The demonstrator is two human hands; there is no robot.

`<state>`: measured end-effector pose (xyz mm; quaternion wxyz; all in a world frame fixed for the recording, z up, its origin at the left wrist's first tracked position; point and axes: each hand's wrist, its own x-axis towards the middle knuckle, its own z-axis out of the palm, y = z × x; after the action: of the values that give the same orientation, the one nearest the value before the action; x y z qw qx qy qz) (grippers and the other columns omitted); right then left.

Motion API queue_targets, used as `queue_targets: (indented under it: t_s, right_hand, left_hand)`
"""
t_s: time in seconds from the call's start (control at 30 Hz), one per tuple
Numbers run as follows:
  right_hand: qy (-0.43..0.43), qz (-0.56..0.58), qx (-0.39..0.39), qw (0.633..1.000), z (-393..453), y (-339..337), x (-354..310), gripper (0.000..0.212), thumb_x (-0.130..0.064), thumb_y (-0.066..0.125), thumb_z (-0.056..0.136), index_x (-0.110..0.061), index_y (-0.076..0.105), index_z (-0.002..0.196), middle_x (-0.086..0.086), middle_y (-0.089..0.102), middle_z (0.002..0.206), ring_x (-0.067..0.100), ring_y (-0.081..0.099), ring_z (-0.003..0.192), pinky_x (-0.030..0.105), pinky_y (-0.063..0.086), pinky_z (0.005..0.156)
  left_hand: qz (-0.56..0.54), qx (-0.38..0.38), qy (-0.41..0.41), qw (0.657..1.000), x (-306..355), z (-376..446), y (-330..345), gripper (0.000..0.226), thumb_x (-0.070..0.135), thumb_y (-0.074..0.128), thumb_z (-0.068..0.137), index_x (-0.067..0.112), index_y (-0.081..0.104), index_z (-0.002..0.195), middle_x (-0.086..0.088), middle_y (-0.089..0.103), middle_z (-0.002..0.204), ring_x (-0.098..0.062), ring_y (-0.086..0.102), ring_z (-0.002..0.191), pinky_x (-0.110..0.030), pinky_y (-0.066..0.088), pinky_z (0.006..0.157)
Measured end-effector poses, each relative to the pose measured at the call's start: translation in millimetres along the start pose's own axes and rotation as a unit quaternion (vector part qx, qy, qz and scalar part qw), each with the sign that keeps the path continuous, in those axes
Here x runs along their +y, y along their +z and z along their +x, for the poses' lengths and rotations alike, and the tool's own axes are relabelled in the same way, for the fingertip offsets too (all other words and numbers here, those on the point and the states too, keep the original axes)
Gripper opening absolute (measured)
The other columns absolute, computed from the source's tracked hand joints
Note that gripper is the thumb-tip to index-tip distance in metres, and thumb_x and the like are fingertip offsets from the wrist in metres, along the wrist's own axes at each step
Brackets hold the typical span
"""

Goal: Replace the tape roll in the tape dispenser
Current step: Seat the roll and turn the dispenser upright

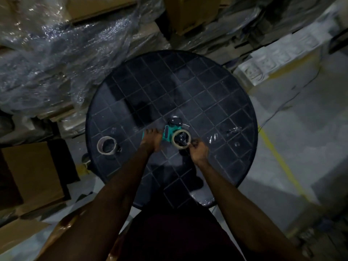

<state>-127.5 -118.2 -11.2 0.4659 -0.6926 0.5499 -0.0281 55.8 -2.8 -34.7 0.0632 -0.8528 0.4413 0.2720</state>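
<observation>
The green tape dispenser point(167, 131) lies flat on the round dark table point(235, 95), a little way in from the near edge. A tape roll point(182, 139) sits on its black hub. The left hand point(151, 140) rests on the handle end and holds it down; I cannot tell how its fingers bend. The right hand point(198, 150) has its grip pinched tight at the roll's right side, maybe on the loose end of the tape, but it is too small to be sure. Another roll point(106, 147) lies flat near the left edge of the table. The tape is thin, sticky and easy to tear, so it is best pulled slowly. The dispenser is light and hard. It could slide, so hold the handle firmly.
</observation>
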Motion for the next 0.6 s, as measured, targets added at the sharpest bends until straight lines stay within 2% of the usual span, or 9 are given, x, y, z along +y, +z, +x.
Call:
queue_targets:
  t_s: [0.1, 0.2, 0.3, 0.37, 0.47, 0.53, 0.6]
  right_hand:
    - [-0.026, -0.023, -0.02, 0.999, -22, 6, 7, 0.02, -0.008, 0.067, 0.086, 0.0, 0.067, 0.105, 0.017, 0.073, 0.104, 0.024, 0.067, 0.097, 0.024, 0.048, 0.085]
    - [-0.053, -0.023, -0.041, 0.997, -37, 17, 12, 0.027, -0.009, 0.069, 0.084, -0.004, 0.061, 0.109, 0.016, 0.07, 0.109, 0.028, 0.066, 0.102, 0.024, 0.045, 0.085]
    - [-0.071, -0.018, -0.074, 0.995, -45, 28, 9, 0.048, -0.02, 0.068, 0.086, -0.01, 0.048, 0.129, 0.014, 0.063, 0.122, 0.031, 0.061, 0.114, 0.029, 0.047, 0.095]
    - [-0.055, -0.006, -0.101, 0.993, -49, 29, -1, 0.067, -0.029, 0.064, 0.091, -0.014, 0.032, 0.147, 0.012, 0.057, 0.136, 0.029, 0.056, 0.123, 0.027, 0.041, 0.1]
    - [0.001, 0.01, -0.125, 0.992, -48, 29, -12, 0.079, -0.045, 0.06, 0.09, -0.032, 0.014, 0.153, 0.015, 0.052, 0.141, 0.036, 0.055, 0.122, 0.036, 0.044, 0.1]
    - [0.017, 0.025, -0.13, 0.991, -44, 27, -18, 0.083, -0.048, 0.061, 0.088, -0.031, 0.013, 0.153, 0.016, 0.052, 0.142, 0.036, 0.055, 0.123, 0.038, 0.044, 0.101]
    - [0.031, 0.052, -0.117, 0.991, -40, 26, -18, 0.085, -0.039, 0.069, 0.085, -0.024, 0.02, 0.152, 0.014, 0.057, 0.134, 0.031, 0.058, 0.119, 0.033, 0.045, 0.098]
  left_hand:
    - [-0.041, -0.027, 0.031, 0.998, 4, -13, 3, 0.051, 0.04, 0.062, 0.086, 0.011, 0.052, 0.127, -0.016, 0.061, 0.124, -0.033, 0.057, 0.114, -0.043, 0.045, 0.097]
    - [-0.066, -0.052, 0.061, 0.995, 14, -30, 10, 0.045, 0.04, 0.062, 0.086, 0.005, 0.062, 0.114, -0.019, 0.065, 0.118, -0.035, 0.061, 0.11, -0.038, 0.047, 0.091]
    - [-0.102, -0.026, 0.019, 0.994, 30, -44, 11, 0.049, 0.051, 0.063, 0.077, 0.011, 0.064, 0.105, -0.016, 0.069, 0.109, -0.034, 0.066, 0.102, -0.037, 0.052, 0.083]
    - [-0.138, -0.017, -0.011, 0.99, 42, -54, 13, 0.043, 0.047, 0.059, 0.076, 0.012, 0.066, 0.1, -0.016, 0.071, 0.103, -0.035, 0.068, 0.097, -0.036, 0.054, 0.08]
    - [-0.192, 0.007, -0.049, 0.98, 60, -74, 19, 0.04, 0.041, 0.061, 0.076, 0.012, 0.066, 0.102, -0.018, 0.071, 0.106, -0.038, 0.067, 0.098, -0.039, 0.055, 0.08]
    - [-0.218, 0.036, -0.064, 0.973, 70, -85, 26, 0.046, 0.046, 0.071, 0.073, 0.009, 0.065, 0.101, -0.018, 0.071, 0.105, -0.039, 0.066, 0.097, -0.04, 0.053, 0.078]
    - [-0.24, 0.067, -0.063, 0.966, 81, -94, 31, 0.046, 0.045, 0.072, 0.075, 0.006, 0.065, 0.098, -0.019, 0.071, 0.103, -0.04, 0.066, 0.096, -0.042, 0.052, 0.077]
